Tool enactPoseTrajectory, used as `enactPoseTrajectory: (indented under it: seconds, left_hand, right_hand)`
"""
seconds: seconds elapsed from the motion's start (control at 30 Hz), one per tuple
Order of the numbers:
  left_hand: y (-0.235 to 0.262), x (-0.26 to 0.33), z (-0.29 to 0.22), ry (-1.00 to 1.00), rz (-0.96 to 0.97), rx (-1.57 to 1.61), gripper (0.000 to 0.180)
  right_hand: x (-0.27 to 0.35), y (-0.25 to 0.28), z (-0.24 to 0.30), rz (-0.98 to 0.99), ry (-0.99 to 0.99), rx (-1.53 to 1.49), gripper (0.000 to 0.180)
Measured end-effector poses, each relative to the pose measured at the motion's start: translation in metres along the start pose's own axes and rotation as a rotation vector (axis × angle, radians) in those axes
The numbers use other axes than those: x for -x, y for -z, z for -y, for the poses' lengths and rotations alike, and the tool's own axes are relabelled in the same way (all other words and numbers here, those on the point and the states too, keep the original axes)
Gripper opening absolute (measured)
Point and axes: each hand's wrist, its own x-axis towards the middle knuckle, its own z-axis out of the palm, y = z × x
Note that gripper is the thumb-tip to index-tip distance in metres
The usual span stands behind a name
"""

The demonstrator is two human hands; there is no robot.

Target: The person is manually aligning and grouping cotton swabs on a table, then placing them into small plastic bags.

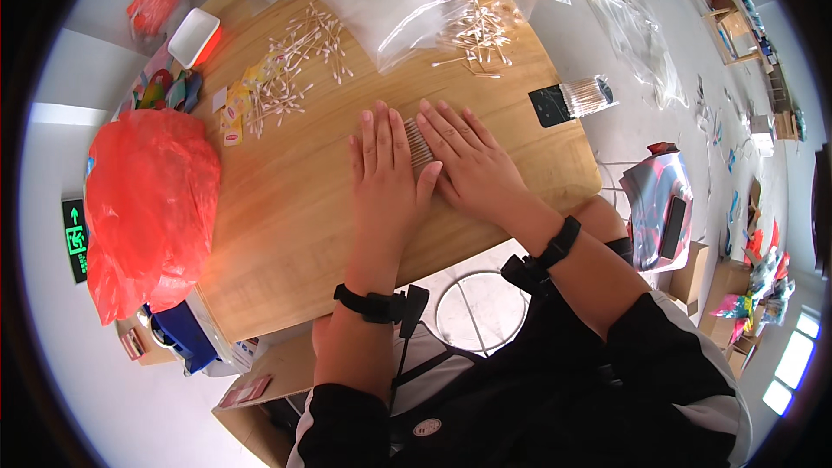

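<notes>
Left hand [384, 165] and right hand [464, 160] lay flat, side by side, in middle of wooden surface [286, 234]. Fingers [378, 126] were spread straight, not curled, gripping nothing. Row of thin sticks [419, 142] sat under and between both hands, pressed down.

Risks, as guess:
- Sticks might roll apart if hands lifted fast.
- Push too hard, sticks could snap.
- Sticks could slide and mix with loose cotton swabs [290, 69] at far left.
- Red bag [152, 208] sat well apart at left, no trouble.
</notes>
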Motion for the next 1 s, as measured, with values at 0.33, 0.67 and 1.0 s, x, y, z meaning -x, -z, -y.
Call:
enactPoseTrajectory:
  seconds: [0.33,0.67,1.0]
  left_hand:
    - [-0.005,0.002,-0.001,0.01,0.025,-0.035,0.079]
    - [0.002,0.008,-0.005,0.01,0.076,-0.002,0.077]
    - [0.003,0.012,-0.009,0.009,0.076,-0.002,0.079]
  right_hand:
    - [0.026,0.011,0.017,0.147,-0.025,-0.012,0.064]
    - [0.026,0.0,0.024,0.126,-0.071,0.057,0.068]
    - [0.024,-0.001,0.018,0.092,-0.147,-0.15,0.066]
